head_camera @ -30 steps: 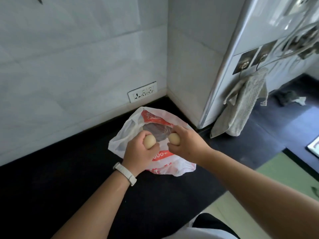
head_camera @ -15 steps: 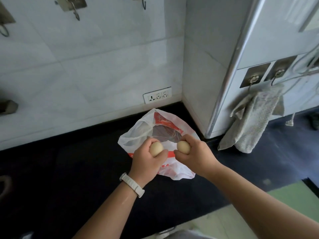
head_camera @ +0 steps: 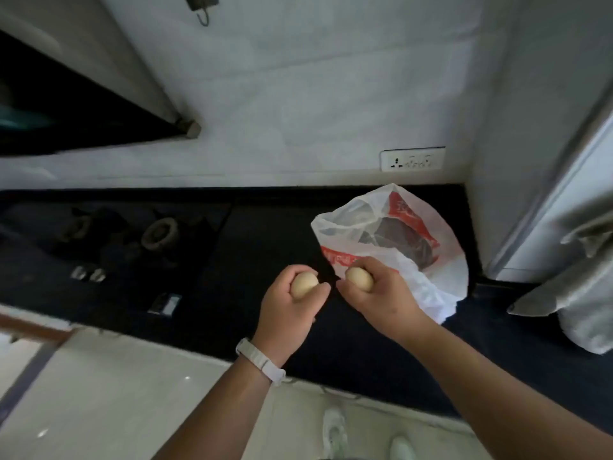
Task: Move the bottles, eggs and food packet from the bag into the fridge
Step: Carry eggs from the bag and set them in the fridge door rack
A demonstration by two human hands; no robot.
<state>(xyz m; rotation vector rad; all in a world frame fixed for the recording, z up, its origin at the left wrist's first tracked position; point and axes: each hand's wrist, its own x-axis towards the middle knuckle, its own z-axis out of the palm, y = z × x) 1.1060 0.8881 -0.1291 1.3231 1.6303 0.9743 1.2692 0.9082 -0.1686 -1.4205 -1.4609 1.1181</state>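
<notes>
My left hand [head_camera: 288,308] grips a pale brown egg [head_camera: 303,284], and my right hand [head_camera: 381,295] grips a second egg [head_camera: 360,278]. Both eggs are held side by side above the black counter [head_camera: 232,293], just left of the bag. The white plastic bag with red print [head_camera: 441,260] lies open on the counter in the right corner, with a dark item [head_camera: 406,242] showing inside it. A white band sits on my left wrist. The fridge is not in view.
A gas stove with burners [head_camera: 156,232] and knobs [head_camera: 88,273] occupies the counter's left part. A dark hood [head_camera: 66,104] hangs above it. A wall socket [head_camera: 412,159] sits behind the bag. A grey towel [head_camera: 577,287] hangs at the right. Pale floor and my shoes [head_camera: 335,433] lie below.
The view has swung left, bringing the stove and hood into sight. Both hands, each with its egg, have drawn away from the bag toward the left and nearer to me.
</notes>
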